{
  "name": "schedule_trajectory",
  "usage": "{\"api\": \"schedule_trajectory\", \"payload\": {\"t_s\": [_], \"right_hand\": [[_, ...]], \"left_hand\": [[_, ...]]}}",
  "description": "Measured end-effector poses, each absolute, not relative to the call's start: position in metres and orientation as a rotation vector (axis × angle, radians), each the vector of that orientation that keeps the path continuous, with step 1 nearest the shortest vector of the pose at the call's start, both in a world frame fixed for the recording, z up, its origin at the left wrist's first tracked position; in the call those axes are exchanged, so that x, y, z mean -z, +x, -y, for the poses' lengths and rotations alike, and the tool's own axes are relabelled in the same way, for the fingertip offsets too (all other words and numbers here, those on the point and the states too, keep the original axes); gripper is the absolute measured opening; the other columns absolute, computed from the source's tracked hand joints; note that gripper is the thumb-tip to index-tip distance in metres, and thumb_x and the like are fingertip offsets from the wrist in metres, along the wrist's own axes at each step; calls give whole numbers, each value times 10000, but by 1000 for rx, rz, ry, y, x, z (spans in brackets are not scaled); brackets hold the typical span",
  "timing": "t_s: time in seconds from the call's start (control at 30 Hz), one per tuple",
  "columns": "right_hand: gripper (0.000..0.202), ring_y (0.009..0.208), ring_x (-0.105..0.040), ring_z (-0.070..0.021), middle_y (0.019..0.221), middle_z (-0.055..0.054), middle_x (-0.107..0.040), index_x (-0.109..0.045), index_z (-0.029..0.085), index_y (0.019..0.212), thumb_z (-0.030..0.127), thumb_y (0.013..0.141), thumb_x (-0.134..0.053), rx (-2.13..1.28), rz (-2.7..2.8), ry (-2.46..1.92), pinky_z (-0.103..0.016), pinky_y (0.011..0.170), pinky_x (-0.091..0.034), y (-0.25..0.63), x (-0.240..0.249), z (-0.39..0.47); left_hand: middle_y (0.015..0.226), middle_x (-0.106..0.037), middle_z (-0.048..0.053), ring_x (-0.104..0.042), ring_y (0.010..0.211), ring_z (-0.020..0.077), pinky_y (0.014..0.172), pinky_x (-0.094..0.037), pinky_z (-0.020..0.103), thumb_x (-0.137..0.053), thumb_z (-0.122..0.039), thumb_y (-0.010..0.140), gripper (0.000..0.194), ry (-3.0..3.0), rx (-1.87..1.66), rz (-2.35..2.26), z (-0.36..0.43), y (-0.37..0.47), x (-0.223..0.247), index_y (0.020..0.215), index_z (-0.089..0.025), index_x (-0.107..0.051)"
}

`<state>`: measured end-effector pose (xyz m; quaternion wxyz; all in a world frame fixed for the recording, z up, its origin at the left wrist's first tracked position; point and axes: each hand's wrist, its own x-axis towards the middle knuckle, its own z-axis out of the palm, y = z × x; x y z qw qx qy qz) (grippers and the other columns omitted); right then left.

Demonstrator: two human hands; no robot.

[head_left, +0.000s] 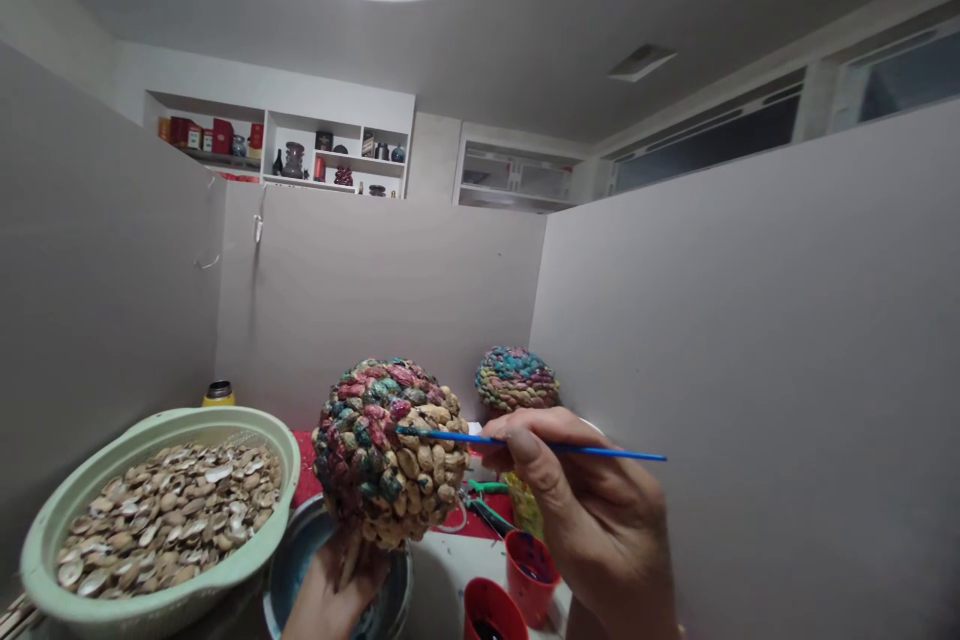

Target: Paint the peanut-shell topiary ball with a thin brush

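Observation:
A ball covered in peanut shells is held up in the middle, its left and upper parts painted red, green and dark, its lower right still plain tan. My left hand grips it from below, fingers wrapped round something like a stem under the ball. In my right hand is a thin blue paintbrush, pinched between thumb and fingers. The brush tip touches or nearly touches the ball's front. Beneath the ball is a metal bowl. Two red cups with dark liquid stand below my right hand.
A pale green basin of shells fills the left. Behind are a yellow container, a second painted ball and green-handled pliers on red cloth. Grey partitions enclose the table.

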<state>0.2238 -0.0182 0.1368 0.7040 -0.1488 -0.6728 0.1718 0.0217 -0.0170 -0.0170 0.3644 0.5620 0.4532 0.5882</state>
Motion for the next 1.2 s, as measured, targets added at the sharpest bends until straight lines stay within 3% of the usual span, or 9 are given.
{"api": "schedule_trajectory", "payload": {"t_s": [0.2, 0.43, 0.67, 0.8, 1.2], "right_hand": [[249, 615, -693, -143, 749, -23, -733, -752, 214, 790, 399, 945, -692, -383, 1505, -343, -249, 591, -574, 225, -136, 21], [117, 627, -707, -135, 760, -3, -753, -764, 252, 860, 293, 947, -697, -322, 1453, -245, -222, 577, -605, 227, -138, 19], [120, 636, -697, -124, 769, 10, -750, -776, 271, 855, 336, 937, -717, -311, 1412, -294, -224, 600, -578, 221, -136, 18], [167, 623, -690, -133, 760, -5, -741, -762, 241, 833, 337, 951, -694, -326, 1446, -317, -250, 601, -563, 222, -136, 18], [135, 678, -722, -94, 843, 35, -761, -733, 265, 971, 152, 957, -660, -201, 1553, -226, -177, 629, -588, 229, -135, 15]], "left_hand": [[555, -580, 1, -594, 748, 267, 804, -501, 380, -651, -679, 783, 458, 1438, -1526, -1172, 19, 21, 15, 653, -240, -669], [567, -547, -21, -469, 592, 192, 605, -443, 318, -669, -665, 790, 456, 1421, -1513, -1169, 20, 21, 16, 667, -225, -667], [576, -533, -41, -441, 596, 174, 617, -384, 318, -644, -778, 751, 561, 1427, -1496, -1110, 19, 23, 15, 685, -221, -628], [560, -543, -40, -441, 589, 175, 611, -366, 321, -655, -732, 777, 517, 1442, -1495, -1134, 18, 22, 17, 673, -226, -623], [611, -581, -8, -494, 600, 185, 604, -362, 318, -687, -750, 720, 585, 1188, -1571, -1189, 17, 24, 21, 694, -165, -697]]}}
